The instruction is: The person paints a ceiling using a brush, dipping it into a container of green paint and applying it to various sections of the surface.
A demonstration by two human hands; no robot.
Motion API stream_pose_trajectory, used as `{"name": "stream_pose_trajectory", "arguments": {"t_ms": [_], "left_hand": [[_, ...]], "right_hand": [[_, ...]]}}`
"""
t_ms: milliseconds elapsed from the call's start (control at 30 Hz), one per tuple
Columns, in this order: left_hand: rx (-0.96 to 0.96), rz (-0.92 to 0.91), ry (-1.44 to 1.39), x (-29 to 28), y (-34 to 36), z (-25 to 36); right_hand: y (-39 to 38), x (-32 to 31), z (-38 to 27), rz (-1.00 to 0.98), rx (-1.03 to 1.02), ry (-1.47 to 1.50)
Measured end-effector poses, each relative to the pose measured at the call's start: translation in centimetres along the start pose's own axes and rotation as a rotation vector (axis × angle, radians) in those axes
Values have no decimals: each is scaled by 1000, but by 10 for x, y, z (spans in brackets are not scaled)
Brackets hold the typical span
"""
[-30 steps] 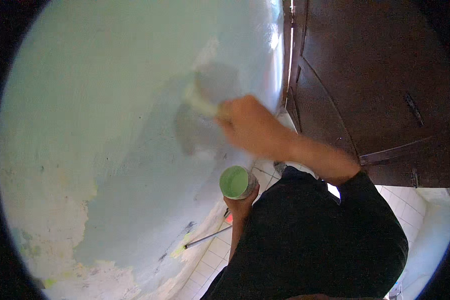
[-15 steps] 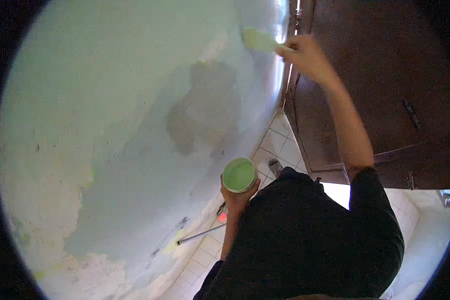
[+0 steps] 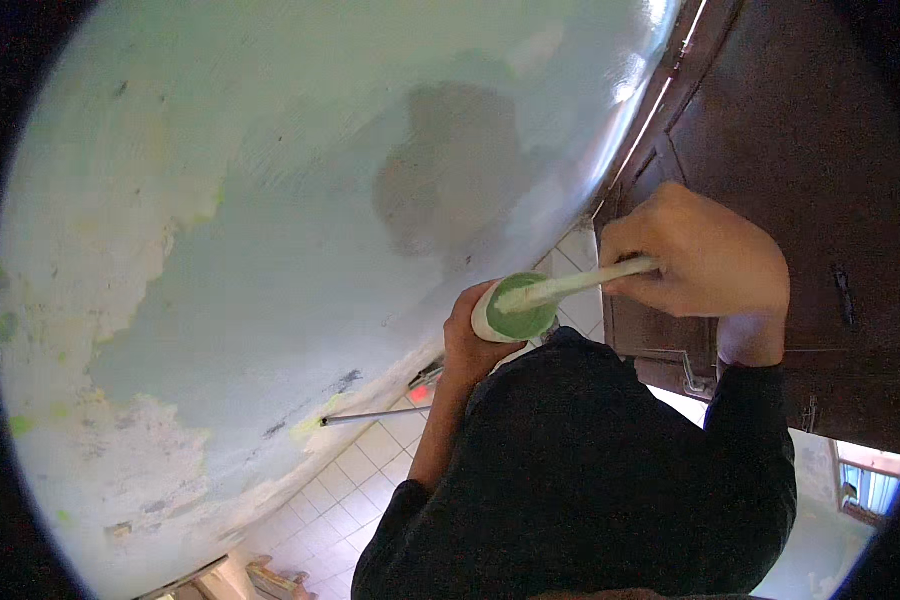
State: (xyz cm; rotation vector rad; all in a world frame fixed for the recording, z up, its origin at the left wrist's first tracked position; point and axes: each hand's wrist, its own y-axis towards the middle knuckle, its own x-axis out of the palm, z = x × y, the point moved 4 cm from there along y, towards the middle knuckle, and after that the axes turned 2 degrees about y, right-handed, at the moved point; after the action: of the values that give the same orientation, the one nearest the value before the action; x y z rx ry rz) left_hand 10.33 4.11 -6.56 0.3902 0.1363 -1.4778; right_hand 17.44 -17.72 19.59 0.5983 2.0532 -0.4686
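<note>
My left hand [image 3: 472, 338] is wrapped round a white tub of green paint [image 3: 522, 322], tilted a little toward the right. Above it on the right, my right hand [image 3: 705, 255] grips the handle of a paintbrush [image 3: 580, 285]. The brush's far end dips into the tub's mouth, so its bristles are partly hidden in the paint. Beside both hands rises the wall [image 3: 270, 290], pale green in its upper part and bluish grey lower down, with a darker grey patch [image 3: 450, 165] and rough, flaking whitish areas.
Dark brown wooden doors [image 3: 810, 130] with a handle stand on the right. A thin pole [image 3: 375, 415] leans against the wall's foot over white floor tiles [image 3: 355, 470]. Wooden furniture [image 3: 230, 580] shows at the bottom left, and a small window [image 3: 870, 485] at the lower right.
My right hand has brought the paintbrush down from the wall's far right edge into the tub. The left hand still holds the tub, now more tilted. The view has shifted.
</note>
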Motion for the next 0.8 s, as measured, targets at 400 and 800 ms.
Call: {"name": "stream_pose_trajectory", "arguments": {"t_ms": [400, 800], "left_hand": [[-101, -9, -42, -9, -30, -6], [-161, 12, -26, -28, -59, -12]], "right_hand": [[53, 74, -61, -253, -265, -350], [73, 116, -94, -119, -355, -378]]}}
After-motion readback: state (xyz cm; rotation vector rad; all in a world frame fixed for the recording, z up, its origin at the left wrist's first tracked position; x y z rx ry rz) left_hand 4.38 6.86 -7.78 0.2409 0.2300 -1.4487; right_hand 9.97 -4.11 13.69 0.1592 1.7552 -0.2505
